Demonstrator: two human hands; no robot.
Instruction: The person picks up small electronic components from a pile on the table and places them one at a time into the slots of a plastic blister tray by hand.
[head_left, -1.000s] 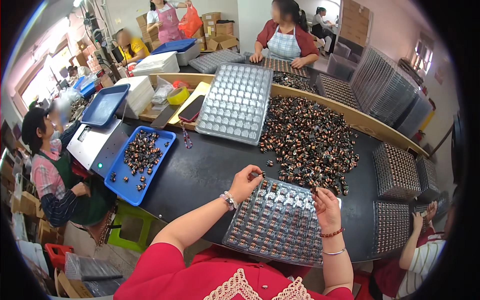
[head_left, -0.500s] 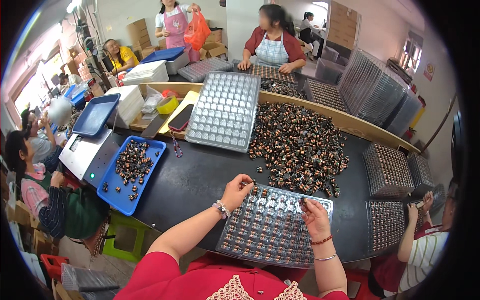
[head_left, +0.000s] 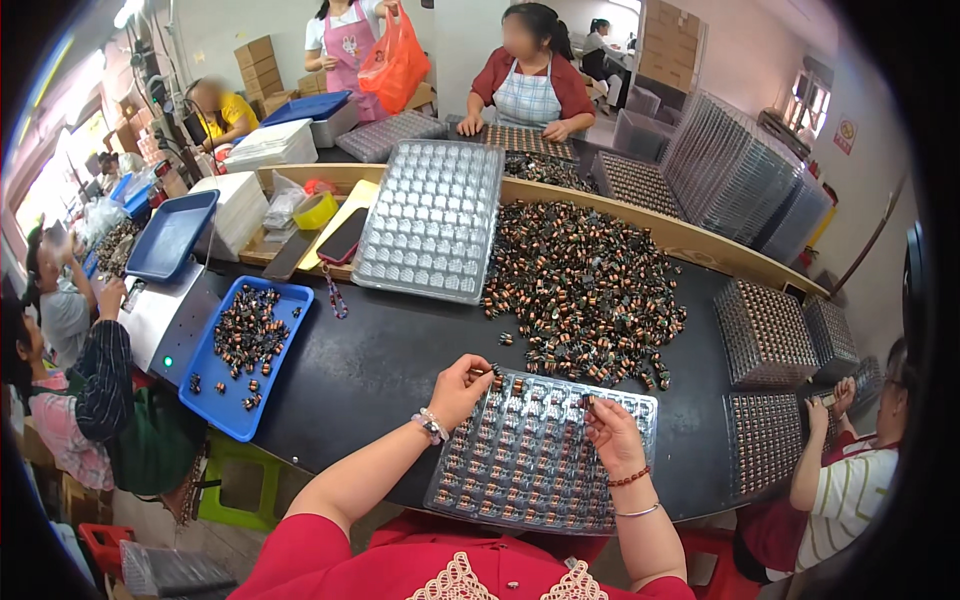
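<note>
In the head view, the clear tray (head_left: 645, 409) lay at the lower centre of the frame, on the dark table (head_left: 380, 345), tilted a little and close against the person's front. Work on it looked well along: most of its lower and middle rows carried small copper-and-black components, while bare plastic showed in cells toward its upper and right-hand edge, so those appeared to be what was left. How many cells lay hidden under the hands could not be told.

The left hand (head_left: 460, 390) was at the tray's upper-left corner, its thumb and index finger drawn together at the tips on what looked like a small dark component (head_left: 495, 371), mostly covered. The right hand (head_left: 614, 432) was over the tray's upper right, its thumb and forefinger pinched on another component (head_left: 588, 401), the other fingers loosely curled.

A large loose pile (head_left: 585, 290) of like components spread just above the tray, at the centre right of the frame. More lay in a blue tray (head_left: 222, 418) at the left.
</note>
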